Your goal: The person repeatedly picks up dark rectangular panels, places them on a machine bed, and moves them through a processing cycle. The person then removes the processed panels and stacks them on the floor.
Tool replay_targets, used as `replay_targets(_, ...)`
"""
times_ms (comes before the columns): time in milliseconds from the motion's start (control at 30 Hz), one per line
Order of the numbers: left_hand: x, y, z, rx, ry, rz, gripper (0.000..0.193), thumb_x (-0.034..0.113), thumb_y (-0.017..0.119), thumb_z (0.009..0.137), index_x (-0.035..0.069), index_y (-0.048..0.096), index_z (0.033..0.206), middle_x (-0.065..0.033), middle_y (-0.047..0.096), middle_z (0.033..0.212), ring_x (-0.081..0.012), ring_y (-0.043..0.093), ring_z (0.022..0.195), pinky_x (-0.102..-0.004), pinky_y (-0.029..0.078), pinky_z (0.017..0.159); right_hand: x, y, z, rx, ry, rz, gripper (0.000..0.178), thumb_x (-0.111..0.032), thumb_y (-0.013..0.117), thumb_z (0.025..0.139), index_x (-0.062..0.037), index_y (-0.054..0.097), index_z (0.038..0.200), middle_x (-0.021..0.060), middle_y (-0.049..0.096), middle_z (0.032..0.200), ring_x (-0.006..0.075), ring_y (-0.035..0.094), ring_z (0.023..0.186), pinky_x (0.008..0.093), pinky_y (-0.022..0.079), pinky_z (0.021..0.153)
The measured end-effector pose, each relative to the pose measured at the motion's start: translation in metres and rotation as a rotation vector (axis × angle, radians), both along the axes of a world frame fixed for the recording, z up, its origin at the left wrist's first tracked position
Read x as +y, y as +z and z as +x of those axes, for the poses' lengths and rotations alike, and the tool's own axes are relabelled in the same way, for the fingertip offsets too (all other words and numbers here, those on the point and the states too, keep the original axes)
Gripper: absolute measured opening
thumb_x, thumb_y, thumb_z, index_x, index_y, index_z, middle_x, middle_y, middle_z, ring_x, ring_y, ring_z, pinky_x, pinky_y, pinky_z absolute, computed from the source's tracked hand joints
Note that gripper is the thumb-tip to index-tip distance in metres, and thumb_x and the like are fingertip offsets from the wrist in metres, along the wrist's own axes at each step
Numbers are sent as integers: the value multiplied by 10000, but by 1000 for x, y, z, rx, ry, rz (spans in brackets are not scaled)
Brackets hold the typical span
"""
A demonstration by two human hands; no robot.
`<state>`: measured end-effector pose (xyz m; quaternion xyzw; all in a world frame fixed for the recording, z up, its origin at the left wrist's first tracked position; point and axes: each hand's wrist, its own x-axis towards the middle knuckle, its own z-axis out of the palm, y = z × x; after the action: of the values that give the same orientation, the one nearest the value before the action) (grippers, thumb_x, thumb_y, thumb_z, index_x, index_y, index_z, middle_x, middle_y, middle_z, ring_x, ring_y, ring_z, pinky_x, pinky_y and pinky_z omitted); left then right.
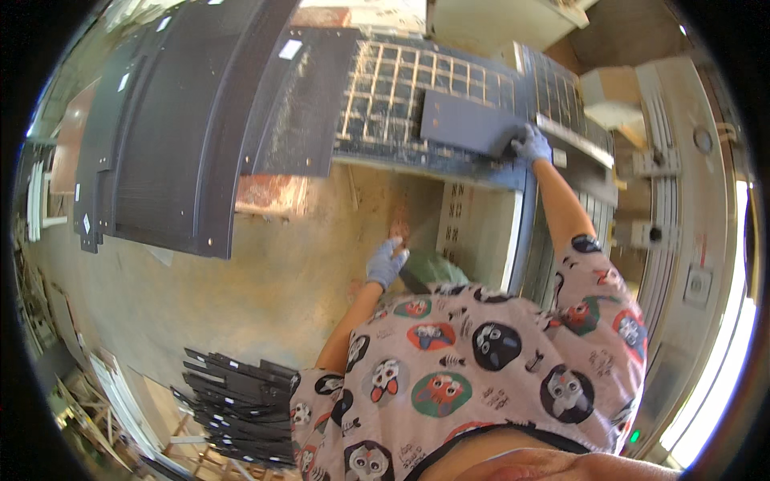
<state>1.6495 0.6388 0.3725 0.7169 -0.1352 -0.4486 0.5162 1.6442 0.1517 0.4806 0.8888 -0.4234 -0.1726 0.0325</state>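
A short dark grey board [467, 123] lies flat on the blue worktable [385, 151] with its yellowish grid surface. My right hand [531, 145], in a light blue-grey glove, reaches far forward and closes on the board's right end; part of its grip is hidden. Held low in front of my body, my left hand [387, 264] wears a similar glove with bare fingertips. Its fingers are apart and nothing shows in them. Just right of my right hand, another dark board [584, 167] rests beside a pale metal strip [574, 141].
Large dark panels [164, 128] with small labels are stacked at the left, reaching over the table's left end. Many narrow dark boards [241, 413] are piled at the lower left. A pale machine [696, 208] with rails runs along the right. Beneath the table stands a whitish panel [477, 224].
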Motion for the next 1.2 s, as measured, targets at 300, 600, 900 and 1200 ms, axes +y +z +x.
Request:
replay_targets(300, -128, -25, 12, 218, -185, -327, 682, 407, 648, 789, 155, 361, 1355, -97, 398, 1366, -329, 329, 1272, -436, 267, 1059, 30, 18, 21, -133, 255, 129, 739, -655, 594, 697, -121, 504, 1200, 209, 471, 1227, 387, 421, 1161, 476, 345, 956)
replay_targets(600, -67, 59, 80, 681, 383, -182, 737, 621, 527, 806, 191, 323, 1369, 1, 504, 1221, -143, 594, 851, -279, 506, 645, 113, 64, 13, -28, 143, 623, 733, -657, 678, 625, -71, 613, 1062, 172, 633, 1014, 331, 580, 1002, 380, 445, 870)
replay_targets(900, -49, 276, 211, -158, 96, -383, 483, 592, 620, 748, 133, 473, 719, -29, 467, 698, -121, 502, 691, -323, 452, 523, 207, 223, 79, -1056, 243, 940, 277, -290, 662, 836, -37, 654, 946, -20, 620, 844, 93, 517, 761, 244, 431, 694)
replay_targets(1200, -9, 154, 131, -535, 41, -256, 658, 678, 588, 681, 107, 657, 999, -149, 668, 879, -323, 635, 851, -405, 489, 765, 220, 217, 36, -1982, -276, 902, 501, -375, 505, 915, -11, 453, 1255, 92, 509, 1221, 210, 473, 1102, 362, 363, 970)
